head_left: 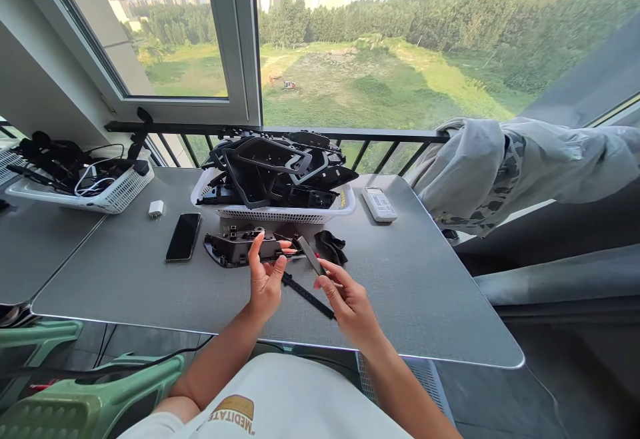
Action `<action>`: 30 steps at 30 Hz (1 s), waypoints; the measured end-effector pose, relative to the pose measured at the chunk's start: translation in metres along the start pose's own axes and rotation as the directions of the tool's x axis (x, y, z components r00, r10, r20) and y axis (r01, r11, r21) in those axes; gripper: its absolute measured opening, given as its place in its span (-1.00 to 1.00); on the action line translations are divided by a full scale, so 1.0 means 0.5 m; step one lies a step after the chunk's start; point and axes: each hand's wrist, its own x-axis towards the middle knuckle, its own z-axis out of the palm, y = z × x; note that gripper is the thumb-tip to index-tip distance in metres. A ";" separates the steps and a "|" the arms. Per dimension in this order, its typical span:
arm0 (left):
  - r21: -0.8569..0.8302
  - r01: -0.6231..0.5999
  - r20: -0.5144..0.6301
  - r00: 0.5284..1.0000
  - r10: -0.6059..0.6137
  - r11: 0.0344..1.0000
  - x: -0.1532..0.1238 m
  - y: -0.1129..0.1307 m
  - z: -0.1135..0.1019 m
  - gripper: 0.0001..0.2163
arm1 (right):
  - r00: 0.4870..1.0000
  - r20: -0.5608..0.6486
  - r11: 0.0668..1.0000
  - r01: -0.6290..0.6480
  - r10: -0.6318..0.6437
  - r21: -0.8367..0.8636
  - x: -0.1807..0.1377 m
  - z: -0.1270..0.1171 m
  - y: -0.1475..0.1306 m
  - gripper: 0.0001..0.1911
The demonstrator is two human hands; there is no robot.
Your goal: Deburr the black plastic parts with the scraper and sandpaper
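My left hand is raised over the grey table, its fingers curled round a small dark part I cannot name. Just behind it a dark plastic housing lies on the table. My right hand pinches a flat grey strip that points up and left. A long black strip lies on the table between and under my hands. A black cloth-like piece sits behind my right hand.
A white basket heaped with black plastic parts stands behind the housing. A black phone, a white charger and a remote lie on the table. Another white basket holds cables at left. Green chairs stand below.
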 end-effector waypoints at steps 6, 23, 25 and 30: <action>0.116 -0.165 -0.004 0.986 0.167 0.979 -0.007 -0.017 -0.004 -0.52 | 0.994 0.092 0.933 0.083 -0.054 -0.350 -0.014 -0.001 -0.016 -0.58; 0.160 -0.262 0.020 0.965 0.263 0.952 0.000 -0.013 -0.007 -0.49 | 0.992 0.123 0.867 0.057 0.005 -0.494 -0.011 -0.010 -0.026 -0.56; 0.156 -0.278 0.037 0.961 0.275 0.948 0.000 -0.013 -0.006 -0.49 | 0.991 0.133 0.881 0.064 -0.001 -0.469 -0.012 -0.010 -0.026 -0.56; 0.117 -0.187 -0.024 0.981 0.191 0.975 -0.001 -0.007 -0.004 -0.46 | 0.993 0.114 0.944 0.015 0.024 -0.331 -0.009 -0.013 -0.021 -0.57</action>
